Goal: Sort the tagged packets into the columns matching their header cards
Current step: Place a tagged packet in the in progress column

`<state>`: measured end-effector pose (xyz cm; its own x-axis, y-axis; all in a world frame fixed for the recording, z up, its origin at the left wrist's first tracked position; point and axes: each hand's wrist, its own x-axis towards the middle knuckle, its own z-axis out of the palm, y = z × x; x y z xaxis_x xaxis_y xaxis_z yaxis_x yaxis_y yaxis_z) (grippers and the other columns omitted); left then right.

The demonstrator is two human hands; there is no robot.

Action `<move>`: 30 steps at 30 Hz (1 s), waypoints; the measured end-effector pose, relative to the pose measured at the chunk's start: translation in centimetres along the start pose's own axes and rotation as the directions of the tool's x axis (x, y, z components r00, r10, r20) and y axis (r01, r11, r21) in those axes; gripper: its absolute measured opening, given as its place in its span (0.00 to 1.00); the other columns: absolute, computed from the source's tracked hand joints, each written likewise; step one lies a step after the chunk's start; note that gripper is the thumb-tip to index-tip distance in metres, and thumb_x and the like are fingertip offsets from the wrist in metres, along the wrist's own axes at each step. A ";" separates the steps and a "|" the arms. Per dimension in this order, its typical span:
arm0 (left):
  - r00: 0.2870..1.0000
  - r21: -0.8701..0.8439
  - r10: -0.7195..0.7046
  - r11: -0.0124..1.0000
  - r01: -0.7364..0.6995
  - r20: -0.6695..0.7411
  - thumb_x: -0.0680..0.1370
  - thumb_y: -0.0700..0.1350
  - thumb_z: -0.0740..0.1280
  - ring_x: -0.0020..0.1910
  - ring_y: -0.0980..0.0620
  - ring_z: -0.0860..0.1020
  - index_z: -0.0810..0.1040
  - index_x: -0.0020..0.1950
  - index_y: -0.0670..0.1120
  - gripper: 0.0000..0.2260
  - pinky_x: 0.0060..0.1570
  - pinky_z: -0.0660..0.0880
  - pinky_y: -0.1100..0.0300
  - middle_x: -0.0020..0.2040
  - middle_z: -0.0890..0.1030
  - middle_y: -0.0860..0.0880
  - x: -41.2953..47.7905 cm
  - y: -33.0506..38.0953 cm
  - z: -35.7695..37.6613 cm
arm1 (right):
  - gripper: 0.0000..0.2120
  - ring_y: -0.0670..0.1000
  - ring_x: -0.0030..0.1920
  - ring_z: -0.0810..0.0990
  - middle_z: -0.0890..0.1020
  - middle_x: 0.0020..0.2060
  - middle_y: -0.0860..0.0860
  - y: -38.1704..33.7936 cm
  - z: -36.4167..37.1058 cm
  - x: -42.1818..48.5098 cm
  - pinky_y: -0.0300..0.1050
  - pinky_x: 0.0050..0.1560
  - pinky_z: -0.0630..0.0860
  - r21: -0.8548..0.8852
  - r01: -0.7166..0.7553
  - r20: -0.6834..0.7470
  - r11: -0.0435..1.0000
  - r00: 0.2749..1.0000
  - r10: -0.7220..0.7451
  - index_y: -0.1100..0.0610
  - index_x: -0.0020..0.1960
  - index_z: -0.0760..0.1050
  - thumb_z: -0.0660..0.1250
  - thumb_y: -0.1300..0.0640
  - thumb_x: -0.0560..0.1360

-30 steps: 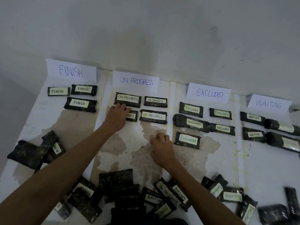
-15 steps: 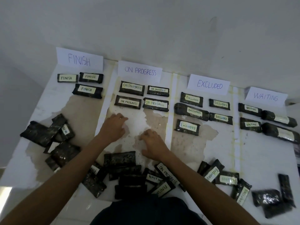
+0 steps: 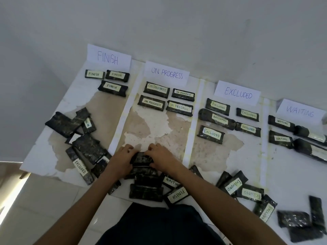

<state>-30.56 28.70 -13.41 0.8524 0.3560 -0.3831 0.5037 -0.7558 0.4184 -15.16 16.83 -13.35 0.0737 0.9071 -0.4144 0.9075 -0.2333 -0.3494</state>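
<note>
Four white header cards stand along the wall: FINISH (image 3: 108, 58), ON PROGRESS (image 3: 166, 73), EXCLUDED (image 3: 238, 93) and WAITING (image 3: 300, 111). Dark tagged packets lie in rows under each card. My left hand (image 3: 122, 159) and my right hand (image 3: 161, 157) both grip one dark packet (image 3: 143, 159) with its tag hidden, at the top of a loose stack near the front edge. Below it lie packets tagged WAITING (image 3: 172, 181) and FINISH (image 3: 177, 194).
A loose heap of packets (image 3: 83, 142), one tagged EXCLUDED, sits front left. More unsorted packets (image 3: 235, 186) lie front right, and several untagged-side-up ones (image 3: 300, 221) at the far right. Bare, stained sheet (image 3: 155, 128) spans the ON PROGRESS column below its four packets. My dark-clothed lap (image 3: 159, 227) is at the bottom.
My left hand left the ON PROGRESS packet in its row. Both hands drew back toward me and closed on a packet atop the front stack. The camera tilted down.
</note>
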 end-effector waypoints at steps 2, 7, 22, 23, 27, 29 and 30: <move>1.000 0.048 0.004 0.999 -0.004 0.002 0.68 0.39 0.68 0.56 0.40 0.70 0.69 0.68 0.45 0.28 0.51 0.73 0.49 0.61 0.71 0.40 0.4 0.2 -0.4 | 0.26 0.60 0.57 0.69 0.70 0.61 0.58 -0.1 0.2 0.0 0.54 0.54 0.71 -0.028 -0.002 0.006 1.000 1.000 0.002 0.57 0.66 0.68 0.70 0.58 0.70; 0.996 0.172 0.088 0.981 -0.091 0.020 0.66 0.43 0.71 0.50 0.40 0.73 0.68 0.69 0.45 0.32 0.44 0.72 0.51 0.56 0.74 0.41 0.6 0.3 -1.1 | 0.28 0.59 0.56 0.68 0.71 0.58 0.59 0.2 -0.3 -0.2 0.52 0.52 0.70 -0.008 -0.044 -0.030 0.999 0.999 0.044 0.58 0.63 0.67 0.72 0.57 0.66; 0.785 0.022 0.157 0.984 -0.180 -0.600 0.66 0.33 0.72 0.40 0.48 0.69 0.79 0.40 0.40 0.06 0.31 0.69 0.57 0.37 0.76 0.44 1.0 3.7 -1.5 | 0.22 0.42 0.49 0.70 0.76 0.52 0.47 3.1 -5.1 -6.1 0.26 0.46 0.64 0.671 -0.111 -0.170 0.734 0.939 0.297 0.52 0.57 0.74 0.77 0.57 0.65; 0.791 0.013 0.155 0.983 -0.183 -0.592 0.64 0.31 0.73 0.41 0.48 0.69 0.79 0.41 0.40 0.09 0.32 0.69 0.58 0.38 0.76 0.44 1.2 4.0 -1.5 | 0.25 0.43 0.50 0.70 0.76 0.54 0.48 3.2 -5.1 -6.2 0.26 0.47 0.64 0.658 -0.114 -0.179 0.744 0.936 0.302 0.52 0.59 0.74 0.77 0.56 0.65; 0.849 -0.094 0.096 0.981 -0.169 -0.520 0.63 0.33 0.74 0.48 0.45 0.74 0.77 0.51 0.42 0.18 0.41 0.77 0.53 0.50 0.76 0.43 1.9 4.8 -1.9 | 0.33 0.48 0.55 0.72 0.76 0.57 0.51 3.6 -4.5 -6.1 0.40 0.57 0.70 0.600 -0.146 -0.219 0.787 0.916 0.337 0.54 0.65 0.72 0.78 0.53 0.63; 0.899 -0.262 0.044 0.949 -0.174 -0.436 0.66 0.35 0.73 0.55 0.50 0.73 0.73 0.61 0.44 0.25 0.53 0.76 0.57 0.59 0.71 0.45 2.2 5.2 -1.9 | 0.34 0.51 0.56 0.73 0.77 0.57 0.52 3.8 -4.4 -6.2 0.46 0.60 0.71 0.594 -0.156 -0.245 0.789 0.899 0.362 0.55 0.66 0.71 0.79 0.53 0.63; 0.919 -0.337 0.038 0.924 -0.182 -0.393 0.67 0.37 0.73 0.57 0.53 0.71 0.70 0.64 0.44 0.27 0.57 0.73 0.61 0.61 0.69 0.46 2.3 5.5 -1.9 | 0.34 0.51 0.57 0.73 0.77 0.57 0.53 3.8 -4.4 -6.3 0.46 0.60 0.70 0.590 -0.159 -0.257 0.792 0.893 0.370 0.56 0.66 0.71 0.79 0.53 0.63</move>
<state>-25.61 26.43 -10.41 0.8576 0.5141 -0.0128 0.3571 -0.5775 0.7341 -10.34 11.77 -8.40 0.5079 0.8133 -0.2838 0.4630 -0.5355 -0.7063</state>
